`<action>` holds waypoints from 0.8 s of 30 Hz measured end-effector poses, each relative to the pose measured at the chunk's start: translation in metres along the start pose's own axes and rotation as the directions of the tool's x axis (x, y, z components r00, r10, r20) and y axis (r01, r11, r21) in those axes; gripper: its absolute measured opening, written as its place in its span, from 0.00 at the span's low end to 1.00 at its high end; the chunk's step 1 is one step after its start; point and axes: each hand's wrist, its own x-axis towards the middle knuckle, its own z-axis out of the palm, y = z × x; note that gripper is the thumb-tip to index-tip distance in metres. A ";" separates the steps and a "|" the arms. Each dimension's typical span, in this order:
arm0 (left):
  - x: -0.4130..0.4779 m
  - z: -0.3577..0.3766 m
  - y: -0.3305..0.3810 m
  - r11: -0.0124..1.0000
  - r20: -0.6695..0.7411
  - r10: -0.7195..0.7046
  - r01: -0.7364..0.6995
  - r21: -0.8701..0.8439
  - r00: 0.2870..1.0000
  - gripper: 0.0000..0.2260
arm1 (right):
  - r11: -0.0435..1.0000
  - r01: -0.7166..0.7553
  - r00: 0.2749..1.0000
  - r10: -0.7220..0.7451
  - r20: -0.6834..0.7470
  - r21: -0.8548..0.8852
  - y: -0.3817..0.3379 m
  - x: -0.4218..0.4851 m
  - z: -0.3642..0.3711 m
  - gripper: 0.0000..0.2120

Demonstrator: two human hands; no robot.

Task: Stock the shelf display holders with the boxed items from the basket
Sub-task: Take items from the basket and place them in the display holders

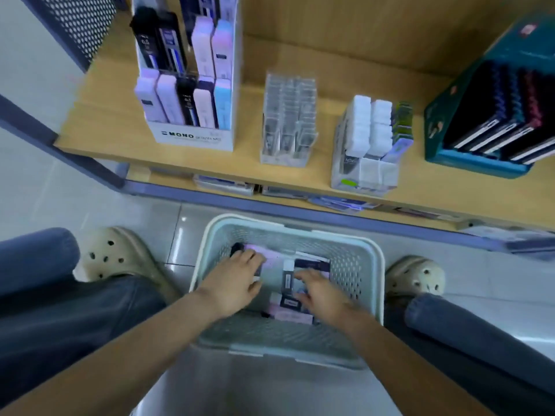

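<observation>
Head view, hands: The left hand and right hand were down in the basket at lower centre, with fingers laid over the boxed items. Blur hid whether either had closed on a box.
Progress: Likely midway. The MONO holder at upper left looked nearly full, the clear holder at centre seemed mostly empty, and several boxes remained in the basket.
Surface: A pale wooden shelf ran across the top.
Room: Glossy floor tiles; the basket sat between the person's feet.
</observation>
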 end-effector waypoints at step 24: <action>0.069 0.096 -0.003 0.802 0.053 -0.501 0.486 -0.346 0.864 0.13 | 0.970 0.122 0.971 -0.073 0.227 -0.210 0.026 0.046 0.043 0.28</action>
